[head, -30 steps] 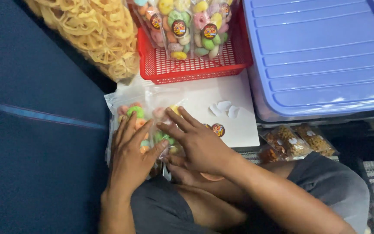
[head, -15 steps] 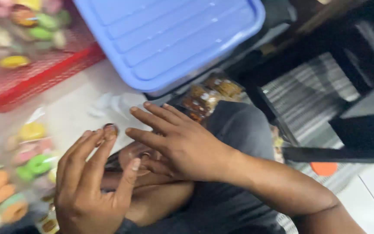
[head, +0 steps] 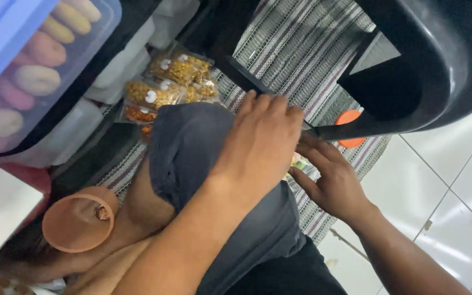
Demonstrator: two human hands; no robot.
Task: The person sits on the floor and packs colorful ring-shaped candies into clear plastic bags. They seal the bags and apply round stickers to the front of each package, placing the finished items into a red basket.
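Note:
My left hand (head: 258,145) reaches across my knee in grey shorts (head: 189,147), palm down, fingers together and stretched out. My right hand (head: 329,183) is just beyond it on the right, fingers curled toward the left hand. Between the two hands a sliver of a clear packet with yellow and green snacks (head: 297,162) shows; most of it is hidden behind the left hand. The right fingers close on that packet. Whether the left hand also grips it is hidden.
Several clear packets of orange-yellow snacks (head: 165,90) lie on a striped mat (head: 301,43). A black plastic chair (head: 438,65) stands at upper right, an orange round lid (head: 350,123) under it. Clear tub of ring snacks (head: 28,82) at upper left. Orange roll (head: 80,218) by my thigh. White tiles (head: 454,180) at right.
The view has swung right, away from the red basket and white board. Both hands moved from in front of me over my knee to the right side, onto the mat.

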